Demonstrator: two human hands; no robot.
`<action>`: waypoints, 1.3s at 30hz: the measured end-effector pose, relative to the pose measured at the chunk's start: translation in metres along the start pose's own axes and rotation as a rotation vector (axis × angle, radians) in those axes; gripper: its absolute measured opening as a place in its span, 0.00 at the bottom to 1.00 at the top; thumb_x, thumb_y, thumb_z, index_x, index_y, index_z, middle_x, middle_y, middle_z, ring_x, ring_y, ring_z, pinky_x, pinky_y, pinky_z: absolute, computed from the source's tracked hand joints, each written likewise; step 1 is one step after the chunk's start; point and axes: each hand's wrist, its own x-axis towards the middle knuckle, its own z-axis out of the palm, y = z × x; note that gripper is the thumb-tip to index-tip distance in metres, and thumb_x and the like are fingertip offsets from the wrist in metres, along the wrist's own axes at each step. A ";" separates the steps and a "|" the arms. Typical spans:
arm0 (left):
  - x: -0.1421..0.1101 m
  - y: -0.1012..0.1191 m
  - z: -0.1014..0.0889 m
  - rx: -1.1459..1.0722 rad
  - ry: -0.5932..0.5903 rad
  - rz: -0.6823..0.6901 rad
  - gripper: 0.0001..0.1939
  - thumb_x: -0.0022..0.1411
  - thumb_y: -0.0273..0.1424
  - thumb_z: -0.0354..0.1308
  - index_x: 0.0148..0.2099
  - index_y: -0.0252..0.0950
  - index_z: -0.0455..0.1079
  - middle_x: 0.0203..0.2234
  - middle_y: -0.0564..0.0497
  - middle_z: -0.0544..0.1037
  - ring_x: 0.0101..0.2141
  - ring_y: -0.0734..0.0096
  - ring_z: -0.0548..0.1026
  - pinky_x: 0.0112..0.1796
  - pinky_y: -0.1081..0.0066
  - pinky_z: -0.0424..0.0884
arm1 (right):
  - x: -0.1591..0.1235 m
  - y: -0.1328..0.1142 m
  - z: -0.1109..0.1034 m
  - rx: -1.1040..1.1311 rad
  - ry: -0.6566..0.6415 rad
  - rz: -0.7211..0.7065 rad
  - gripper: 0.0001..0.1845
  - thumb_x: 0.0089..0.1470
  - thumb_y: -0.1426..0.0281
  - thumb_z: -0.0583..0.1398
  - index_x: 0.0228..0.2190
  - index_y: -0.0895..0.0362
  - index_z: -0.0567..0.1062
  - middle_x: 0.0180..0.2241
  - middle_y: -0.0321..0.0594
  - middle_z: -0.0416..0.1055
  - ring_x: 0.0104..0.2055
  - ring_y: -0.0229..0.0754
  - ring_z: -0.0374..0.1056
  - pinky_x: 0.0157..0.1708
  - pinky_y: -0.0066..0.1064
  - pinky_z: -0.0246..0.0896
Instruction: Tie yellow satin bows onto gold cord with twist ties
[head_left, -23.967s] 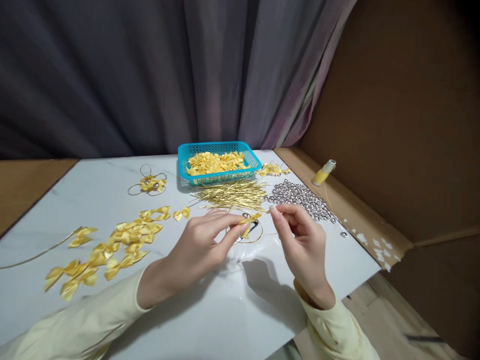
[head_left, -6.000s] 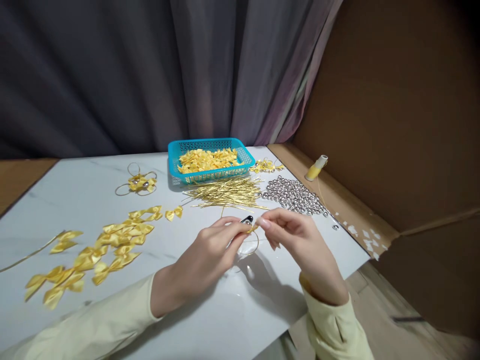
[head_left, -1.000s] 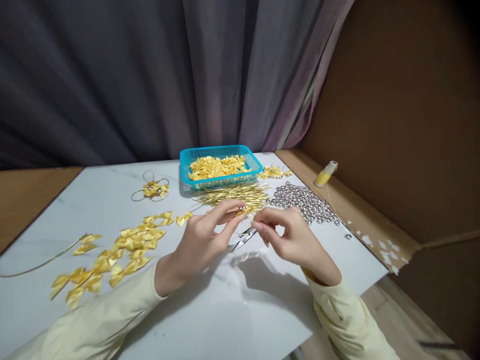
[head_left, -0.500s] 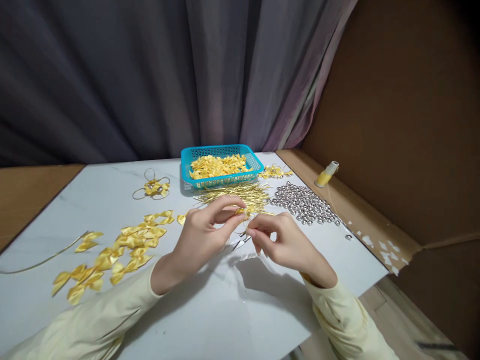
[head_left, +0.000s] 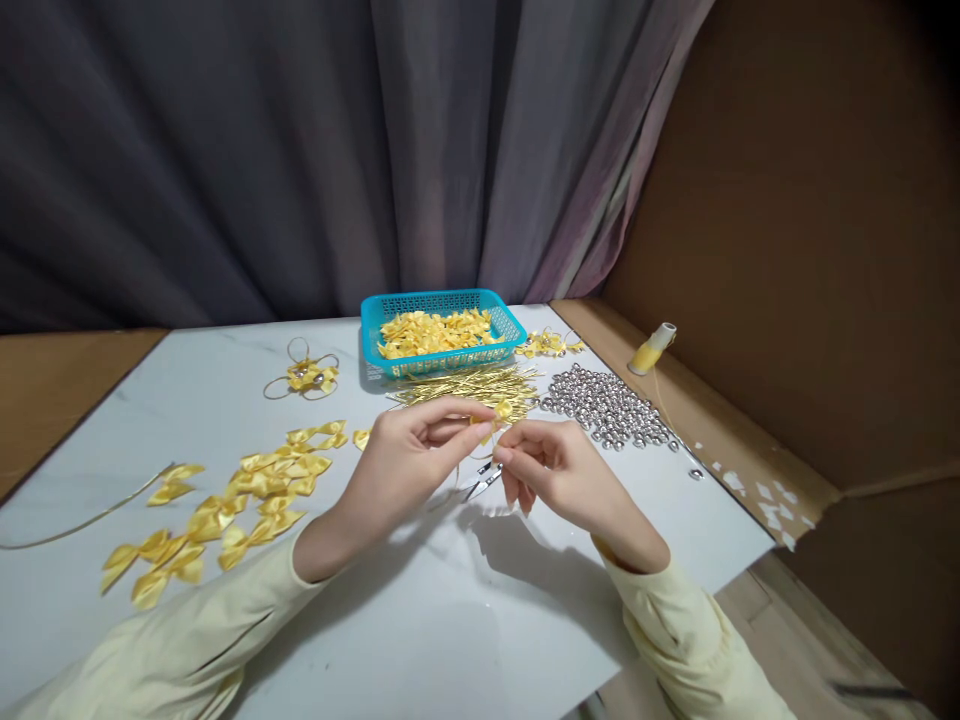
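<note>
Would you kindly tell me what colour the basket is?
The basket is turquoise blue, seen best in the head view.

**A:** ok dumb question, is there any text you can read from where you're sitting? labels, brands, numbers, signs, whatever

**B:** lol nope, I can't read any of that anywhere in my view
</note>
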 end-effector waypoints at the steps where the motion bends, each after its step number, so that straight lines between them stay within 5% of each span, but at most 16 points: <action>1: 0.000 0.000 0.000 0.006 -0.001 0.006 0.04 0.54 0.31 0.60 0.35 0.38 0.74 0.30 0.56 0.80 0.29 0.77 0.77 0.27 0.84 0.70 | 0.000 0.000 0.000 -0.004 -0.001 -0.002 0.10 0.53 0.74 0.53 0.21 0.59 0.66 0.15 0.33 0.66 0.14 0.31 0.60 0.16 0.23 0.56; 19: -0.003 -0.003 0.003 0.120 0.093 0.088 0.04 0.54 0.30 0.59 0.33 0.37 0.74 0.30 0.52 0.80 0.42 0.63 0.75 0.40 0.72 0.73 | -0.003 0.001 0.005 0.070 -0.091 -0.032 0.09 0.56 0.69 0.53 0.27 0.60 0.69 0.23 0.38 0.71 0.23 0.34 0.68 0.24 0.27 0.66; 24: -0.001 -0.004 0.002 0.101 0.066 0.036 0.05 0.55 0.32 0.58 0.34 0.37 0.71 0.28 0.52 0.80 0.31 0.67 0.78 0.31 0.74 0.73 | -0.016 -0.001 0.007 0.109 -0.200 -0.047 0.09 0.55 0.69 0.56 0.39 0.57 0.70 0.38 0.42 0.72 0.36 0.39 0.70 0.31 0.31 0.70; 28: -0.002 -0.003 0.000 0.152 0.029 0.001 0.08 0.56 0.34 0.58 0.36 0.39 0.62 0.16 0.58 0.76 0.19 0.72 0.73 0.22 0.75 0.67 | -0.027 -0.002 0.006 0.360 -0.105 -0.067 0.16 0.54 0.69 0.57 0.46 0.54 0.63 0.41 0.44 0.71 0.46 0.44 0.67 0.29 0.30 0.72; 34: -0.002 0.003 -0.001 0.120 -0.025 -0.045 0.12 0.55 0.32 0.58 0.31 0.39 0.54 0.10 0.64 0.66 0.12 0.80 0.59 0.17 0.78 0.55 | -0.027 -0.005 -0.016 -0.227 0.372 -0.273 0.06 0.55 0.70 0.56 0.37 0.56 0.70 0.38 0.43 0.70 0.39 0.42 0.67 0.33 0.33 0.67; 39: -0.002 0.006 -0.001 0.106 -0.101 -0.073 0.12 0.54 0.32 0.57 0.31 0.39 0.53 0.09 0.65 0.61 0.13 0.81 0.54 0.17 0.78 0.52 | -0.011 -0.012 -0.026 -0.590 0.232 -0.466 0.03 0.57 0.72 0.53 0.35 0.57 0.67 0.33 0.41 0.68 0.35 0.40 0.63 0.34 0.32 0.60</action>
